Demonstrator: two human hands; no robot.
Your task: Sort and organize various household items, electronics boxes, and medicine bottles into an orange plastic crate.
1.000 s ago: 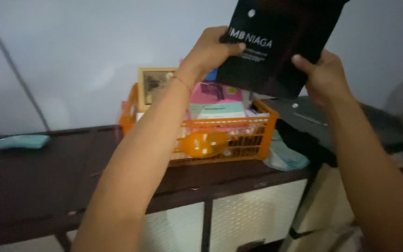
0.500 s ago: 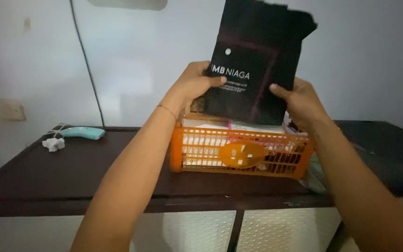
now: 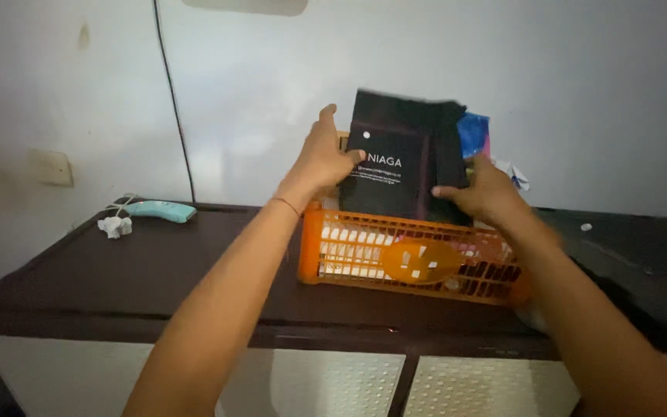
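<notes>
From my remote seat: both hands grip a flat black pouch (image 3: 399, 158), standing upright with its lower edge inside an orange plastic basket (image 3: 411, 259) on a dark-topped cabinet (image 3: 140, 270). My left hand (image 3: 326, 158) is closed on the pouch's left edge, thumb across the front, fingers behind it. My right hand (image 3: 482, 191) clasps the right edge, thumb on the front face. A blue and pink packet (image 3: 475, 133) stands just behind the pouch. Well apart, at the cabinet's far left, lie a light-blue handheld device (image 3: 160, 210) and a small white crumpled object (image 3: 114, 225). A black cable (image 3: 175, 100) runs down the wall.
</notes>
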